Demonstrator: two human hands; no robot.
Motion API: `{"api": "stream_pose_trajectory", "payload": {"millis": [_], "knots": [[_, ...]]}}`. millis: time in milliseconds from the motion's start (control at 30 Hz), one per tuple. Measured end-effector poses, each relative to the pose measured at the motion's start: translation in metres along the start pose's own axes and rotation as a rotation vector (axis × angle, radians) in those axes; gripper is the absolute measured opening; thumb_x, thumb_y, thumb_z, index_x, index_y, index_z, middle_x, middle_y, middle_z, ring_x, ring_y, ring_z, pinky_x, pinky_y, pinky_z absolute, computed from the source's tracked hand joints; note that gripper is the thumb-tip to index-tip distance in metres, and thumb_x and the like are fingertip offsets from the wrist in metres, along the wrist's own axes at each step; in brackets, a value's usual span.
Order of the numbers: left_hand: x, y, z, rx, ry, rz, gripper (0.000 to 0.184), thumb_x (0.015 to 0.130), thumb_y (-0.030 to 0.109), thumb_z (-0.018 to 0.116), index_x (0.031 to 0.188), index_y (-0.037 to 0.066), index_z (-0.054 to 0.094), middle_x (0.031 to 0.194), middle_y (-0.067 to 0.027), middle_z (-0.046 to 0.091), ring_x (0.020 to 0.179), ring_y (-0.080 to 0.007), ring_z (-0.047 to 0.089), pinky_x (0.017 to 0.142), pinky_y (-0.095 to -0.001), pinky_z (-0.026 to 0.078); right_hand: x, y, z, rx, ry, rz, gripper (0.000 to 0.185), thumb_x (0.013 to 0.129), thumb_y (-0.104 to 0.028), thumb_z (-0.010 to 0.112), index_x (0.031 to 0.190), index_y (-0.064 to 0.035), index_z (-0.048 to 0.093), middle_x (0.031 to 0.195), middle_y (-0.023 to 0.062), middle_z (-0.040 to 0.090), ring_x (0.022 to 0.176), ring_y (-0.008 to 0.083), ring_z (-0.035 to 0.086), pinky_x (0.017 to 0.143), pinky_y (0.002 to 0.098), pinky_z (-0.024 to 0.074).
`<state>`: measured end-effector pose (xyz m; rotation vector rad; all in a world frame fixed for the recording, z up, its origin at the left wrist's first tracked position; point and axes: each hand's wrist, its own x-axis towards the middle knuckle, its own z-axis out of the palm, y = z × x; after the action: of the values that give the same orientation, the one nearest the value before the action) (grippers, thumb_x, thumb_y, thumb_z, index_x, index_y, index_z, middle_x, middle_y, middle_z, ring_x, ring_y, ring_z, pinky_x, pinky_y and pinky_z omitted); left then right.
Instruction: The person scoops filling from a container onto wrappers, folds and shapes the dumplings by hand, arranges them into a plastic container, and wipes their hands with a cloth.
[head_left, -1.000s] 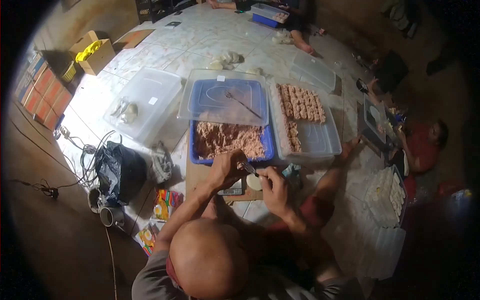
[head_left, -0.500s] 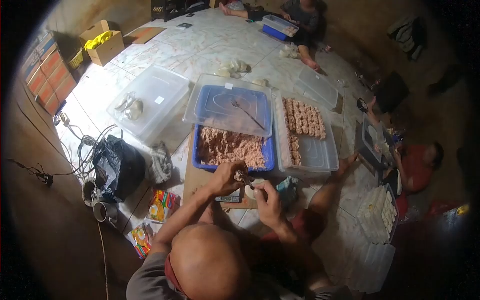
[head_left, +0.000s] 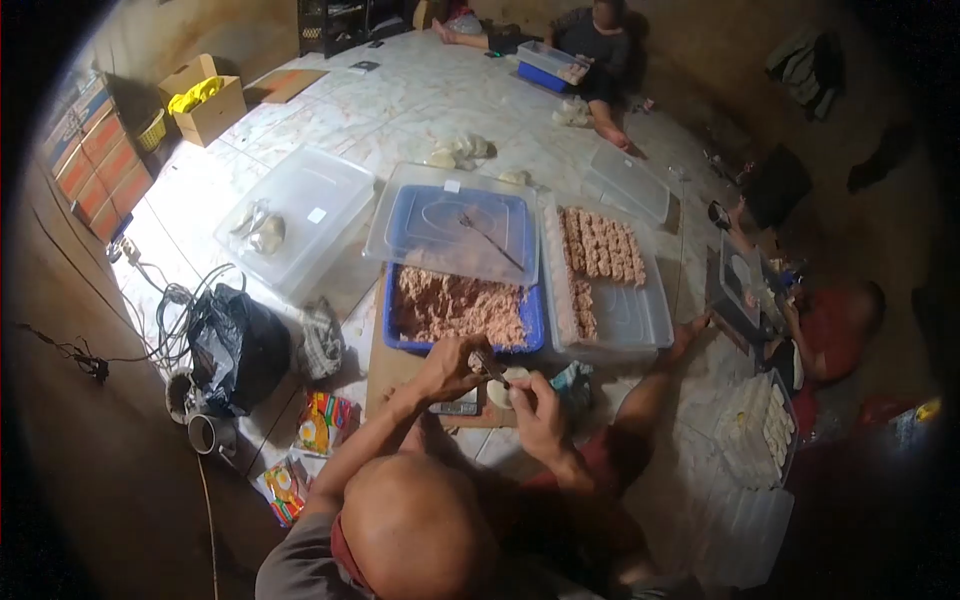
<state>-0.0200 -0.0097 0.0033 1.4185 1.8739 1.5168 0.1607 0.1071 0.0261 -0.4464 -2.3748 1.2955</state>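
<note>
My left hand (head_left: 452, 368) is closed around a small lump of the pinkish minced filling, in front of the blue tub. Between my right hand's (head_left: 540, 412) closed fingers is a metal utensil (head_left: 492, 371), whose tip touches the lump. The blue tub (head_left: 541, 325) holds minced filling (head_left: 455, 305) and is partly covered by a clear lid (head_left: 385, 222) with another utensil lying on it. Right of it, a clear container (head_left: 655, 300) holds rows of shaped pieces (head_left: 605, 245). A scale (head_left: 458, 407) and a round pale stack (head_left: 500, 392) lie below my hands.
A clear lid (head_left: 330, 180) with a bag on it lies left. Nearer are a black bag (head_left: 240, 350), a cloth (head_left: 320, 340), a mug (head_left: 208, 436) and colourful packets (head_left: 322, 425). Other people sit at the back (head_left: 597, 45) and right (head_left: 838, 325).
The camera view has shifted a little. Both hands have stayed together in front of the tub, and the utensil's angle against the lump has changed slightly.
</note>
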Motion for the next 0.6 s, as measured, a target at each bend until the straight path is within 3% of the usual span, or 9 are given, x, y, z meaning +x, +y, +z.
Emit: {"api": "stream_pose_trajectory", "payload": {"millis": [67,133,233,300,333,400,500,533,600], "knots": [[-0.002,-0.007,-0.001,0.088,0.044,-0.157,0.024,0.077,0.016,0.080,0.091,0.001,0.066,0.084,-0.0157,0.069,0.075,-0.0348,0.065,0.071,-0.0393,0.051,0.008,-0.007,-0.006,0.033,0.061,-0.018,0.013,0.099,-0.008,0.054,0.108,0.0000,0.061,0.098,0.0137,0.068,0.092,0.0225,0.066,0.082,0.0344,0.0512],[0.000,0.012,-0.003,-0.022,0.122,-0.147,0.028,0.078,0.019,0.082,0.090,0.000,0.066,0.077,-0.0179,0.064,0.070,-0.0261,0.062,0.068,-0.0390,0.048,0.001,-0.017,-0.006,0.081,0.065,0.079,0.013,0.100,-0.009,0.054,0.106,0.0001,0.061,0.095,0.0135,0.066,0.088,0.0213,0.066,0.078,0.0331,0.0508],[0.008,0.001,-0.008,-0.178,0.102,-0.025,0.034,0.076,0.025,0.084,0.093,0.000,0.067,0.075,-0.0185,0.063,0.069,-0.0230,0.061,0.067,-0.0389,0.048,0.011,-0.012,-0.008,0.045,0.114,0.060,0.013,0.100,-0.009,0.055,0.107,-0.0002,0.061,0.095,0.0135,0.067,0.089,0.0220,0.066,0.079,0.0339,0.0508],[-0.001,-0.004,-0.009,0.035,-0.017,-0.054,0.040,0.073,0.027,0.084,0.098,0.000,0.067,0.077,-0.0190,0.063,0.069,-0.0278,0.062,0.067,-0.0396,0.048,0.004,-0.006,-0.005,0.043,0.163,-0.048,0.013,0.099,-0.009,0.056,0.107,-0.0009,0.062,0.094,0.0129,0.067,0.089,0.0227,0.066,0.079,0.0351,0.0511],[0.002,0.005,-0.012,0.042,-0.125,-0.131,0.045,0.071,0.029,0.082,0.102,0.001,0.066,0.081,-0.0208,0.064,0.073,-0.0352,0.063,0.069,-0.0418,0.049,0.002,-0.004,0.000,-0.001,0.043,-0.017,0.013,0.098,-0.009,0.057,0.107,-0.0005,0.062,0.094,0.0137,0.067,0.088,0.0232,0.066,0.078,0.0354,0.0508],[0.000,-0.016,-0.002,0.020,-0.036,-0.012,0.042,0.071,0.026,0.079,0.103,0.002,0.065,0.082,-0.0222,0.064,0.078,-0.0422,0.063,0.071,-0.0447,0.050,-0.003,0.005,0.001,0.029,0.005,0.076,0.013,0.098,-0.008,0.056,0.106,-0.0001,0.062,0.095,0.0137,0.067,0.090,0.0223,0.066,0.079,0.0340,0.0503],[-0.004,-0.009,0.000,0.106,0.071,-0.006,0.037,0.071,0.022,0.079,0.100,0.002,0.064,0.084,-0.0223,0.065,0.084,-0.0441,0.065,0.073,-0.0465,0.051,-0.001,-0.011,-0.004,0.206,0.124,0.087,0.012,0.099,-0.009,0.056,0.103,0.0008,0.062,0.098,0.0122,0.067,0.094,0.0199,0.065,0.081,0.0330,0.0499],[-0.002,-0.016,0.005,0.054,-0.020,-0.111,0.036,0.071,0.019,0.080,0.099,0.003,0.064,0.087,-0.0214,0.066,0.086,-0.0429,0.065,0.074,-0.0452,0.051,0.001,-0.021,-0.004,0.098,0.067,0.073,0.013,0.100,-0.010,0.056,0.104,0.0017,0.061,0.095,0.0118,0.066,0.092,0.0182,0.064,0.079,0.0325,0.0500],[0.002,-0.007,0.011,0.087,0.136,-0.027,0.035,0.073,0.021,0.083,0.097,0.003,0.064,0.083,-0.0176,0.065,0.081,-0.0377,0.065,0.072,-0.0422,0.051,0.005,-0.007,0.004,-0.005,0.019,0.064,0.014,0.100,-0.011,0.057,0.104,0.0018,0.061,0.094,0.0113,0.066,0.089,0.0176,0.064,0.078,0.0322,0.0503]]}}
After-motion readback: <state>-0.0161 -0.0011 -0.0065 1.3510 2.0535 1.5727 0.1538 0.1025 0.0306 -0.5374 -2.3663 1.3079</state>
